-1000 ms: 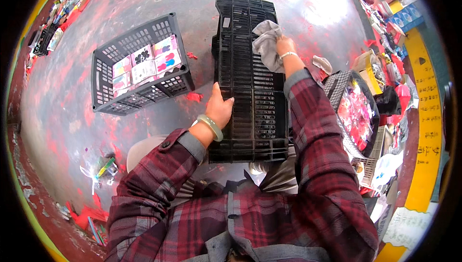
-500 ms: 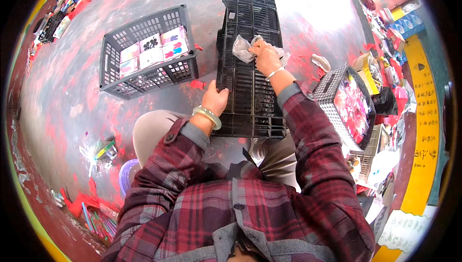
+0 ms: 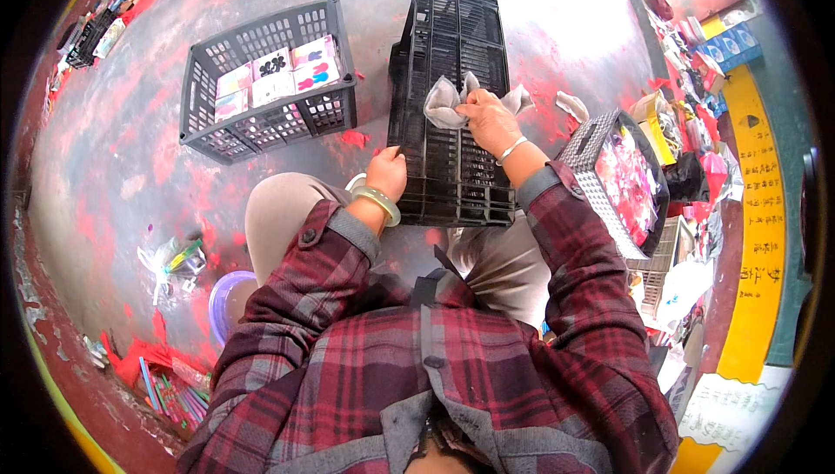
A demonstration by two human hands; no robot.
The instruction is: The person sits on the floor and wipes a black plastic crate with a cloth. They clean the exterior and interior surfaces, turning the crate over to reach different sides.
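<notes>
In front of me a black slatted plastic crate [image 3: 452, 174] stands over my knees, one of its slatted faces toward me. My left hand [image 3: 387, 174] is closed on the crate's left edge near its lower end. A pale jade-like bangle circles that wrist. My right hand [image 3: 493, 122], wearing a thin light bracelet, pinches a crumpled greyish-white cloth [image 3: 445, 103] against the slats, about midway up. Part of the cloth sticks out past the hand on the right. Left of the black crate, a grey crate [image 3: 265, 130] holds several flat packs [image 3: 273, 87] with coloured shapes.
A black-and-white woven box [image 3: 594, 156] of red and white pieces stands at my right, beside piled goods along the wall. A pale scrap [image 3: 572, 107] lies near it. Left of my knee are a purple basin [image 3: 224, 313] and a plastic bag [image 3: 174, 265].
My right hand and the cloth have come down the crate's face toward me. The black crate's near end has shifted slightly away from me. My left hand keeps its hold on the edge.
</notes>
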